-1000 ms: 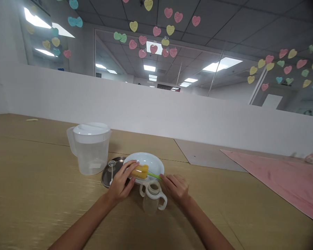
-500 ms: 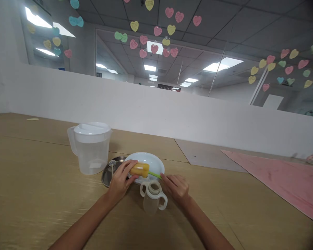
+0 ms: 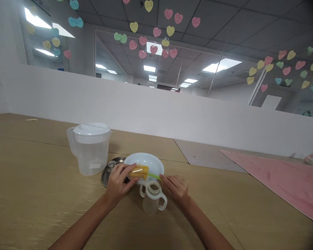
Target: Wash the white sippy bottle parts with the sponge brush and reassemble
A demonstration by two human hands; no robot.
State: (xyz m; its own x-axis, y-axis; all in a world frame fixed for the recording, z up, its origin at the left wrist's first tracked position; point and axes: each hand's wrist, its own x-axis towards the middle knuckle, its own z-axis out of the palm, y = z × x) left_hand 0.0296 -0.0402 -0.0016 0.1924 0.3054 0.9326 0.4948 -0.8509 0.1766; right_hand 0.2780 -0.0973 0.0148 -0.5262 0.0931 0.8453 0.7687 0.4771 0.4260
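Note:
My left hand (image 3: pixel 119 180) is closed around a yellow, see-through bottle lid (image 3: pixel 139 171), tilted on its side over the white bowl (image 3: pixel 156 163). A thin green stick (image 3: pixel 154 176) is pinched in my right hand (image 3: pixel 177 188), and its far end reaches the lid's open side. Whether a brush head sits inside the lid cannot be seen. Just below, a clear baby bottle (image 3: pixel 149 205) with two white handles stands upright without a lid. Behind my left hand, a white straw piece with a round top (image 3: pixel 111 164) rests at the metal tray (image 3: pixel 104 177).
A clear plastic pitcher (image 3: pixel 92 156) with a white lid stands at the left, holding what looks like water. To the right lies a pink cloth (image 3: pixel 279 177) on the brown table (image 3: pixel 41 194). A low white wall (image 3: pixel 146 107) runs along the back.
The lid in my left hand has tipped slightly and shifted a little left. My right hand stays nearly in place with the green stick. The whole view has drifted slightly.

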